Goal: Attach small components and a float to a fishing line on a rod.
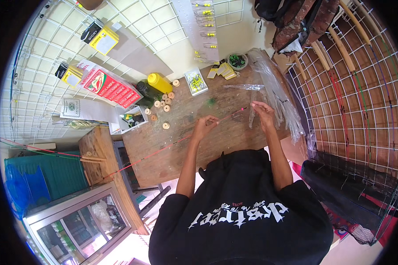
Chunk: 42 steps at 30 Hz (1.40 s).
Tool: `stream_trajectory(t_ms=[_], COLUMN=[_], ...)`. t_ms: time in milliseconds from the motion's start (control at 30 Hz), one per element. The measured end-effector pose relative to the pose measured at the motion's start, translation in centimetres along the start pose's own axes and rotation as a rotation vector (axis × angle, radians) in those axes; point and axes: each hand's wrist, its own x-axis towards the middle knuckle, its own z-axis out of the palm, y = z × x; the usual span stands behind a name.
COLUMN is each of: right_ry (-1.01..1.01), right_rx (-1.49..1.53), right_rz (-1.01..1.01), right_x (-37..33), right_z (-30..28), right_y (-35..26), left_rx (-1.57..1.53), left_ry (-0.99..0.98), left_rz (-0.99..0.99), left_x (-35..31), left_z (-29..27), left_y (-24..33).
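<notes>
A thin pink-red fishing rod (pixel 157 151) with dark bands slants across the wooden table from lower left up to the right. My left hand (pixel 204 126) is closed around it near its upper end, fingertips pinched together. The rod's slim end runs on past that hand to a small bright pink piece (pixel 242 109). Just right of that piece, my right hand (pixel 264 113) is raised with thumb and forefinger pinched. Whatever lies between those fingers is too fine to make out. A small green tuft (pixel 212 101) is on the table beyond my left hand.
Cork-coloured discs (pixel 166 126), a yellow bottle (pixel 159 83), a dark bottle (pixel 145 90) and a white tray of yellow-green beads (pixel 196 82) are at the back. Clear plastic sleeves (pixel 279 101) cover the right side. More rods (pixel 343 88) hang on the right wire grid.
</notes>
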Motion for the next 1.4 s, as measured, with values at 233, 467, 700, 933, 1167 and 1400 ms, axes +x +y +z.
stream_trajectory(t_ms=[233,467,700,933,1167,1400], right_ry=[0.189,0.409,0.238,0.047,0.016,-0.058], right_rx=[0.076,0.114,0.119,0.02,0.053,-0.398], right_rz=[-0.003,-0.018,-0.1,-0.066,-0.049,-0.003], right_x=[0.1,0.9,-0.2,-1.9,-2.5,-0.1], right_z=[-1.8,-3.9,-1.5,1.1,0.6,-2.9], right_y=[1.6,2.2,0.3,-3.2,-3.9,3.8], left_rx=[0.023,0.037,0.204,-0.185,-0.405,-0.222], left_ry=[-0.005,0.02,0.066,-0.039,-0.172,-0.074], left_rz=[-0.047,-0.06,0.041,0.293,0.092,0.094], left_x=[-0.1,-0.2,0.6,5.7,6.7,5.2], left_z=[-0.4,-0.5,0.2,5.9,7.2,6.4], left_y=[1.6,1.8,4.1,11.8,12.9,11.2])
